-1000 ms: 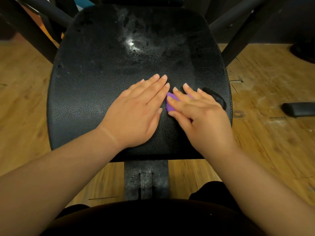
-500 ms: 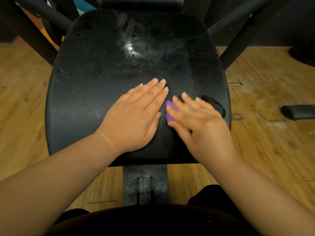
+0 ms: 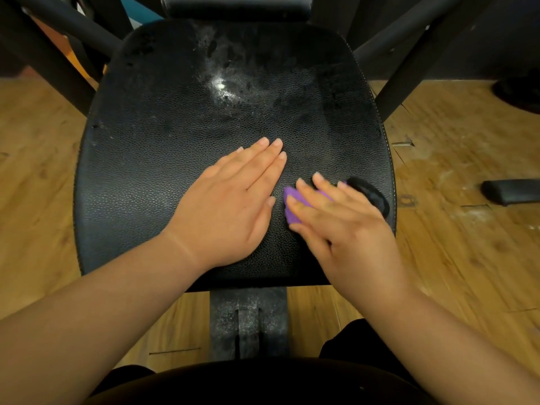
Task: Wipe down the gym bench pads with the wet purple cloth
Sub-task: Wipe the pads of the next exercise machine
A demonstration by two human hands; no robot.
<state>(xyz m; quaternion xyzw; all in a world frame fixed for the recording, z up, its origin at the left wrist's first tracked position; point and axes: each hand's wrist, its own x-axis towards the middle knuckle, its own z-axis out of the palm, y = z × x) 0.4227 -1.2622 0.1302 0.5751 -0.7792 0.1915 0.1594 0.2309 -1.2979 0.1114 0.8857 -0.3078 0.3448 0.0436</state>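
Observation:
A black textured bench pad point(image 3: 163, 147) fills the middle of the view, with a wet, whitish smear near its far centre. My left hand point(image 3: 230, 200) lies flat on the pad, fingers straight and together. My right hand point(image 3: 342, 226) presses the purple cloth point(image 3: 292, 204) onto the pad near the right edge; its fingers lie fairly straight over the cloth and look blurred. Most of the cloth is hidden under that hand. A small black object point(image 3: 369, 194) lies on the pad just beyond my right fingers.
Dark metal frame bars point(image 3: 409, 65) rise on both sides behind the pad. A second black pad point(image 3: 236, 5) sits at the top. The bench's metal support point(image 3: 248, 320) shows below the pad. Wooden floor point(image 3: 467, 244) surrounds it, with a black bar point(image 3: 511, 191) at right.
My right hand has slid the cloth a little toward me and to the right across the pad. The left hand has stayed flat in the same place.

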